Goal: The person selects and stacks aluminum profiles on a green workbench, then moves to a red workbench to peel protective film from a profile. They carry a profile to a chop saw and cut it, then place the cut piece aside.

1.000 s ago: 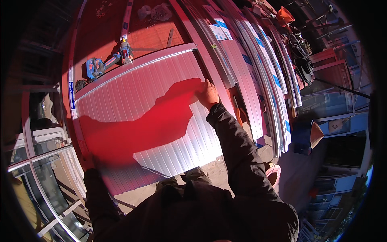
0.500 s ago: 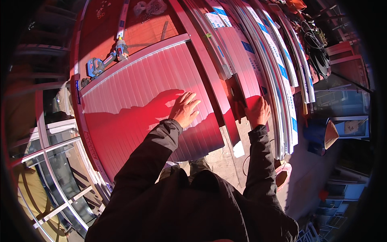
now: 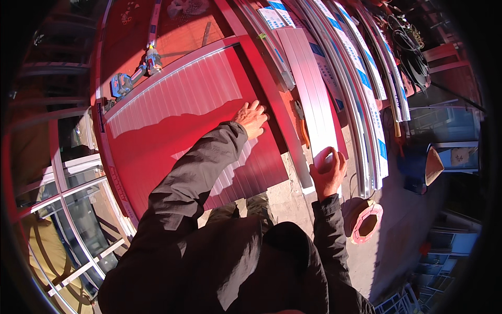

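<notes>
Right of the ribbed panel (image 3: 172,141), right fingers (image 3: 341,163) grip a long, pinkish, grooved strip (image 3: 308,89); left fingers (image 3: 254,108) lie half-spread over the panel.

The left arm (image 3: 201,162) slants forward and rightward from the torso (image 3: 209,267), its wrist (image 3: 239,132) nearly straight. The left hand (image 3: 252,120) lies palm down ahead of the torso, fingers (image 3: 256,106) loosely spread. The right arm (image 3: 332,235) reaches ahead on the torso's right; the right hand (image 3: 329,174) is curled in a grip, thumb and fingers bent.
</notes>
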A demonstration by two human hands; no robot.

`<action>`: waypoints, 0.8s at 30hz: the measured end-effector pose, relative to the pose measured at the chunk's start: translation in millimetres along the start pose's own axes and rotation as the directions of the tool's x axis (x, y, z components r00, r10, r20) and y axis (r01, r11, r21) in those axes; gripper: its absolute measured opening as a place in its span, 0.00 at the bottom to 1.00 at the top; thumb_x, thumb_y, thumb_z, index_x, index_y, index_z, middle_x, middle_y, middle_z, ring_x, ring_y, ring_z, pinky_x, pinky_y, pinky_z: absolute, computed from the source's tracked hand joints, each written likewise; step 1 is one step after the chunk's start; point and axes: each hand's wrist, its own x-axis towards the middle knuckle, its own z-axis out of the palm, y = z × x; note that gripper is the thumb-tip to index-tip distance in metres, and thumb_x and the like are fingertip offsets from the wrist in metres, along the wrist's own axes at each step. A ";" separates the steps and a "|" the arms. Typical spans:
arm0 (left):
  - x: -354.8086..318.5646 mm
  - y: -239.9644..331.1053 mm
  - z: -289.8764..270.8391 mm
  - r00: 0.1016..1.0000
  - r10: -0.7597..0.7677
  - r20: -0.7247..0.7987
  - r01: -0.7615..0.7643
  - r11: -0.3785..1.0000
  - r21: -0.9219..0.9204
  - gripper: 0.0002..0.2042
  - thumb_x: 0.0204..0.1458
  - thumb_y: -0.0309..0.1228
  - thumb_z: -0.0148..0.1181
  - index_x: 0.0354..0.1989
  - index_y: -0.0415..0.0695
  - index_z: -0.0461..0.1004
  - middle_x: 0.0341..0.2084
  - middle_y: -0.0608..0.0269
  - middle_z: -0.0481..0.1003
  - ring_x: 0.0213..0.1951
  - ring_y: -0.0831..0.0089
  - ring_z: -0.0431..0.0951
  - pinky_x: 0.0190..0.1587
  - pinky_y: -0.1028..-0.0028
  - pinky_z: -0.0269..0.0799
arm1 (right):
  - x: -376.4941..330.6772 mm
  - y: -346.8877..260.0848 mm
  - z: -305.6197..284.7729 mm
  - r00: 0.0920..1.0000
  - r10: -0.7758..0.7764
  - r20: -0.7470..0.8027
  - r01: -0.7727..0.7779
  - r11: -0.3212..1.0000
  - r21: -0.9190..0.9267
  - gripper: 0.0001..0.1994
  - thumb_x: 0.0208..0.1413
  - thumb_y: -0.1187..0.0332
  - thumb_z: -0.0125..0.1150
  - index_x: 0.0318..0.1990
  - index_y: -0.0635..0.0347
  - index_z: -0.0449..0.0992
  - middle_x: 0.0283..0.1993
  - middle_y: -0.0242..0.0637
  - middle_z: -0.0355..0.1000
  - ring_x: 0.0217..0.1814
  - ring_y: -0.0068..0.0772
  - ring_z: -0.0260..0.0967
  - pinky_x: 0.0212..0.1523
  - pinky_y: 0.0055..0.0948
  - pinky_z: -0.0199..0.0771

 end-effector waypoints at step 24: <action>-36.6 -44.2 92.9 0.783 -0.197 -0.590 -0.183 0.833 -0.522 0.13 0.45 0.29 0.69 0.27 0.37 0.68 0.51 0.39 0.70 0.57 0.45 0.70 0.57 0.58 0.68 | -187.3 -3.1 44.3 0.966 0.159 0.202 -0.156 0.987 -0.029 0.43 0.31 0.63 0.77 0.63 0.48 0.68 0.67 0.47 0.62 0.68 0.53 0.58 0.66 0.51 0.57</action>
